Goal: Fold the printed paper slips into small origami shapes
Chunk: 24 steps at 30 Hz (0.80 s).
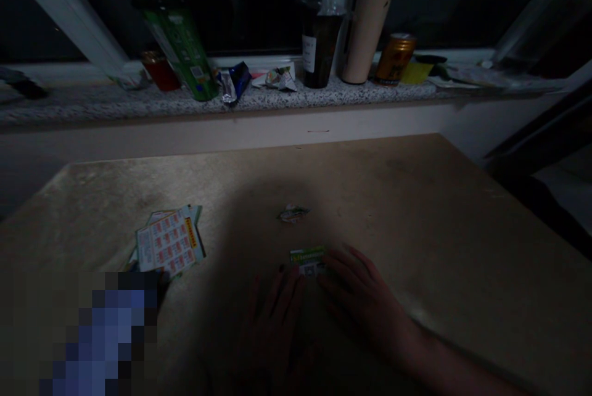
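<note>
Both my hands rest low on a tan table (416,211) in dim light. My left hand (277,316) lies flat with fingers stretched, its fingertips touching the near edge of a small green and white paper (308,260). My right hand (361,297) also lies flat, fingers spread, pressing on the paper's right side. A small folded paper piece (293,213) sits a little beyond them. A fanned stack of printed leaflets (170,245) lies to the left.
A stone windowsill (115,103) behind the table carries a green packet (182,50), a red cup (160,70), snack wrappers (235,81), a dark drink cup (319,44), a cardboard tube (370,13) and a gold can (394,58). A blurred patch covers the lower left.
</note>
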Tool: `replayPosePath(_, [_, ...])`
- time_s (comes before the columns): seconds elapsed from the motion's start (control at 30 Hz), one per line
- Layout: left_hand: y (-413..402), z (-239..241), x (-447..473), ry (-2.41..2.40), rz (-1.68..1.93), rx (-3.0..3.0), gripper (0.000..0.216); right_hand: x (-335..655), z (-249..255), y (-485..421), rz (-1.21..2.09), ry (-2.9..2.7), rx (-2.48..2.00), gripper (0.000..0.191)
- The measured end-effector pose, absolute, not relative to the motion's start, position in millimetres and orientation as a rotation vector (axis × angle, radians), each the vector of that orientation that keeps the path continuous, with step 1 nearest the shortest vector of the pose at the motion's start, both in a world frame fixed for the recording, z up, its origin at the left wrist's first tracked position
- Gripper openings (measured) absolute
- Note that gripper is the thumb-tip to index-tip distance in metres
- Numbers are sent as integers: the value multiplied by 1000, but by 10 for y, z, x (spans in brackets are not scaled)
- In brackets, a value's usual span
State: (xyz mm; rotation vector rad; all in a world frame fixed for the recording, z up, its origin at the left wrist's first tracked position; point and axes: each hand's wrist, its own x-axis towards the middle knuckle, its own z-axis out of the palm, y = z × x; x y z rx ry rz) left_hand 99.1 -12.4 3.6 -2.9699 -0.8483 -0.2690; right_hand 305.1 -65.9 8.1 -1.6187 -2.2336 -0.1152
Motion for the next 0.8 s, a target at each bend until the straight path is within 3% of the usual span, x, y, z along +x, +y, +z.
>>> replayPosePath(0.8, [-44,-104,936,-834,-378,-3014,73,3059,88,-648,-166,-2106,-1610,23])
